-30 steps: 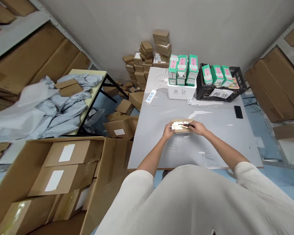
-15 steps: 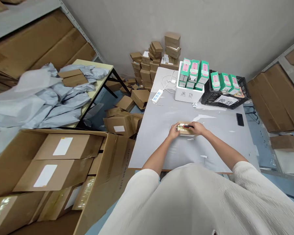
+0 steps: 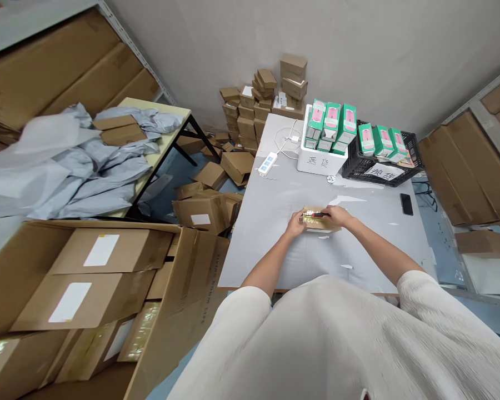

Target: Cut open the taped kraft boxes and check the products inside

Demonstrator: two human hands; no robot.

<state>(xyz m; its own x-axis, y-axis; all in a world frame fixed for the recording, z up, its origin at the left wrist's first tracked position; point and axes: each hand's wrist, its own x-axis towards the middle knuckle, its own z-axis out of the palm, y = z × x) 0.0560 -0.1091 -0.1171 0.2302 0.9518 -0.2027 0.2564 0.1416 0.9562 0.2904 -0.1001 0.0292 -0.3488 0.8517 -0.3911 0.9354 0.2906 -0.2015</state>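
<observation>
A small cardboard box [image 3: 321,226] with shiny clear tape on top lies on the grey table in front of me. My left hand [image 3: 294,224] is closed on its left end, thumb at the upper edge. In my right hand [image 3: 337,216] is a slim red and black box cutter [image 3: 316,214], lying along the taped top. Its tip points toward my left hand; the blade is too small to make out.
Behind the box stand a white foam bin [image 3: 320,162] and a black crate [image 3: 383,173], both with green-and-pink boxes. A power strip [image 3: 268,164] and a phone [image 3: 406,204] lie on the table [image 3: 266,244]. A large carton [image 3: 191,278] of parcels is left.
My view has shifted slightly. Both hands stay at the box with the box cutter over its top; the right hand has moved only a little.
</observation>
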